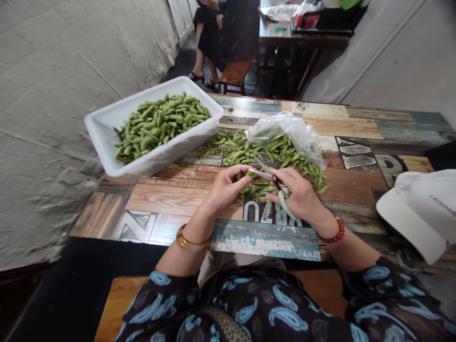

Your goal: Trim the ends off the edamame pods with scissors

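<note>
My right hand grips a pair of scissors with pale green handles; the blades are spread and point left. My left hand is closed in a pinch around a green edamame pod beside the blade tips. Under and beyond both hands lies a loose heap of edamame pods, partly covered by a clear plastic bag. Left of that heap is a pile of small green trimmings. A white plastic tub full of pods stands at the back left.
The patterned wooden table runs beside a rough grey wall. A white cap lies at the right. Beyond the table a person sits on a wooden stool, near another table with bags on it.
</note>
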### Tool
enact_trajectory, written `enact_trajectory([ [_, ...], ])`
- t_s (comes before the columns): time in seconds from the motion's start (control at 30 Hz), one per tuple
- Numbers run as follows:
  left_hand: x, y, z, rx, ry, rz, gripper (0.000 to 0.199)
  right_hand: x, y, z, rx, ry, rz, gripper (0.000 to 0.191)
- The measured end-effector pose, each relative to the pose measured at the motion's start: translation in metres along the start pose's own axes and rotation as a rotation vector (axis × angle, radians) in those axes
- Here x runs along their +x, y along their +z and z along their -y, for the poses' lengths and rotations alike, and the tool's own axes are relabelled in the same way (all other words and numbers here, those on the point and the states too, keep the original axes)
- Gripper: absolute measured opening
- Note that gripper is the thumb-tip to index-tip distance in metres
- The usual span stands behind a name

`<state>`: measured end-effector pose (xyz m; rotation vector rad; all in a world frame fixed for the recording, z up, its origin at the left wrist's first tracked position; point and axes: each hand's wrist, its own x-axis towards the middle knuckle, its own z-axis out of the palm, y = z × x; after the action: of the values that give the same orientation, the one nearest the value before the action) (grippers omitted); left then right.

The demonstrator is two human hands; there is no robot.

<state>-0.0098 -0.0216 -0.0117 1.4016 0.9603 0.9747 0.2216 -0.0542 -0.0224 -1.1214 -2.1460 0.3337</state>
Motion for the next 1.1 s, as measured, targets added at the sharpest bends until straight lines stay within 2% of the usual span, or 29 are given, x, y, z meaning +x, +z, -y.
enact_trajectory([
  [0.13, -0.002, 0.004, -0.003, -0.046, -0.050, 0.045, 0.031, 0.001, 0.000, 0.004, -0.031, -0.040, 0.036, 0.066],
  [0.43, -0.003, 0.012, -0.008, -0.102, -0.016, 0.138, 0.027, 0.001, 0.003, 0.006, -0.020, -0.060, 0.053, 0.066],
  [0.8, -0.003, 0.012, -0.008, -0.148, -0.040, 0.166, 0.027, -0.002, 0.003, 0.005, -0.012, -0.066, 0.056, 0.057],
  [0.97, -0.001, 0.010, -0.005, -0.059, 0.015, 0.098, 0.022, -0.003, 0.002, 0.005, -0.008, -0.034, 0.084, 0.054],
  [1.03, 0.000, 0.008, -0.004, -0.083, 0.031, 0.026, 0.021, -0.004, 0.002, 0.002, -0.003, -0.007, 0.066, 0.053],
  [1.1, 0.000, 0.007, -0.003, -0.174, -0.027, -0.041, 0.022, -0.003, 0.002, -0.001, 0.009, 0.027, 0.035, 0.054],
])
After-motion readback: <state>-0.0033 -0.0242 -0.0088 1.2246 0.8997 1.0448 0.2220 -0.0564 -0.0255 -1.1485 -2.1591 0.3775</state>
